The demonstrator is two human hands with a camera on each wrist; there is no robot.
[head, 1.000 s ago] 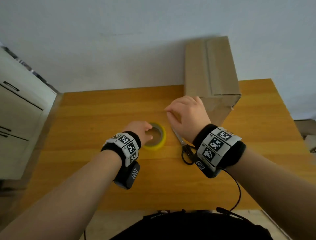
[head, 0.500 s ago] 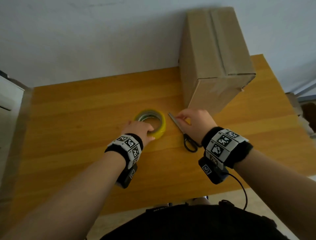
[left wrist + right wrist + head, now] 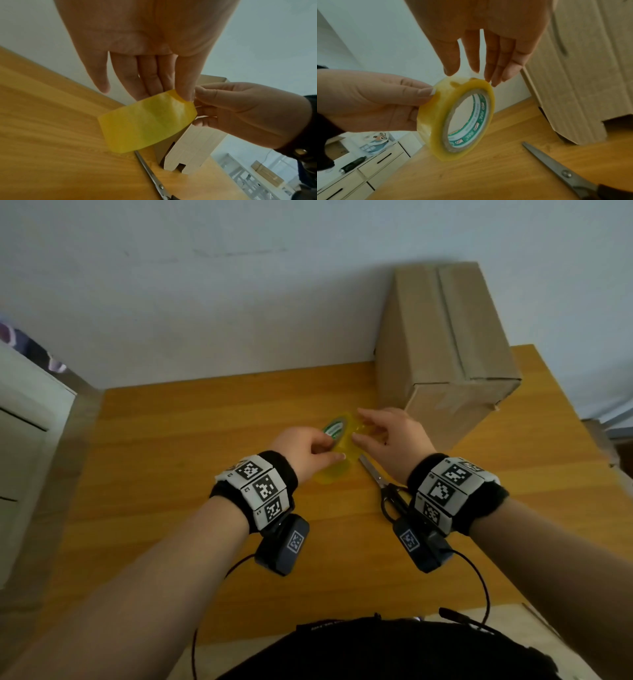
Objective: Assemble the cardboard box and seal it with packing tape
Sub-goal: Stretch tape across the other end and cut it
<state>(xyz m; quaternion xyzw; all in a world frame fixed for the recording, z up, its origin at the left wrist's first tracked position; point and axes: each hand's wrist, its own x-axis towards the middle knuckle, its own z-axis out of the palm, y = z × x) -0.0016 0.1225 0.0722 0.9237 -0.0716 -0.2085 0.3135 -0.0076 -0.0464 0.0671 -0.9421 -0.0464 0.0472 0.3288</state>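
Observation:
A yellowish clear tape roll (image 3: pixel 337 440) (image 3: pixel 458 119) (image 3: pixel 147 121) with a green and white core stands on edge just above the wooden table (image 3: pixel 164 481). My left hand (image 3: pixel 308 446) (image 3: pixel 412 100) grips its left side, thumb on the outer face. My right hand (image 3: pixel 359 424) (image 3: pixel 471 75) pinches the top rim with thumb and fingertips. The brown cardboard box (image 3: pixel 445 337) (image 3: pixel 582 67) stands on end at the table's back right, flaps folded shut. Its lower end shows slots and a gap in the left wrist view.
Steel scissors (image 3: pixel 380 481) (image 3: pixel 556 166) (image 3: pixel 150 174) with black handles lie shut on the table under my right wrist, blades pointing away. A white drawer cabinet (image 3: pixel 27 422) stands left of the table. A pale wall runs close behind.
The roll lay flat on the table under my left hand and is now tipped up on edge. My right hand left the scissors blade and came onto the roll.

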